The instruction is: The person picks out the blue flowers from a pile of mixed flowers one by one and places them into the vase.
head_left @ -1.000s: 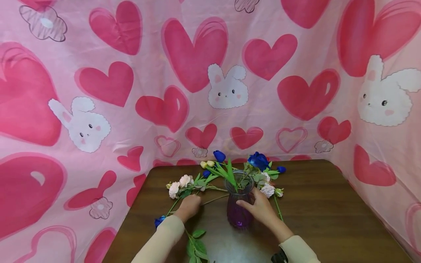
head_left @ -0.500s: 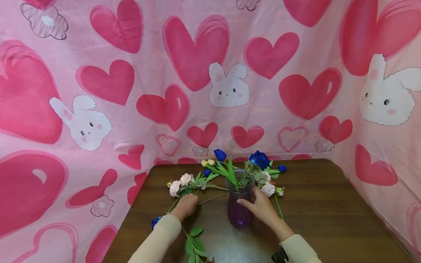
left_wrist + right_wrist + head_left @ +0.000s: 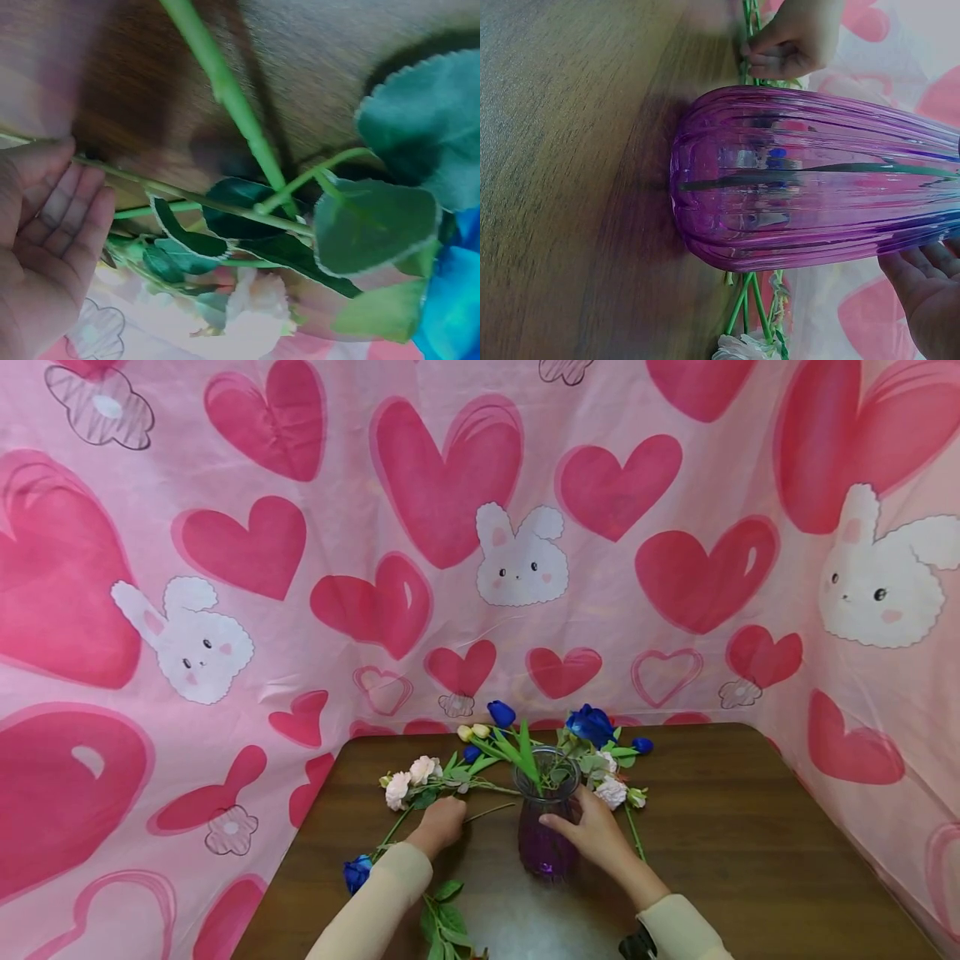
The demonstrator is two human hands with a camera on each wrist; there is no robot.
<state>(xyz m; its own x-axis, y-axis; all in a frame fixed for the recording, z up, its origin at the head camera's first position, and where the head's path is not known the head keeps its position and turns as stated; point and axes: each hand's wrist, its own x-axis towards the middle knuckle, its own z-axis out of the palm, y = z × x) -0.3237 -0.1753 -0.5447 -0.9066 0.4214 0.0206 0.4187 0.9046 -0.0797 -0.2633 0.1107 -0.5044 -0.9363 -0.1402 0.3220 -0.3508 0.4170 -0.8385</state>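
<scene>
My left hand (image 3: 442,827) pinches a thin stem (image 3: 187,196) between thumb and fingertips. Leaves and a blue rose (image 3: 457,292) appear beyond the fingers in the left wrist view. In the head view, a bare stem end sticks out to the right of this hand, and the blue rose lies by the sleeve. My right hand (image 3: 592,835) holds a purple ribbed glass vase (image 3: 546,852) from its right side. The vase stands upright on the table. Through its wall the right wrist view shows a dark green stem (image 3: 832,171). Green leaves (image 3: 527,758) rise above the rim.
Pale pink flowers (image 3: 408,785) lie left of the vase, with a blue tulip (image 3: 500,714) behind. To the right are a large blue rose (image 3: 590,727) and more pale pink flowers (image 3: 611,792). A leafy stem (image 3: 446,922) lies at the table's front.
My left hand shifts slightly left, then back right, with the stem in its fingers. The blue rose by the left sleeve moves a little left and nearer. My right hand stays on the vase.
</scene>
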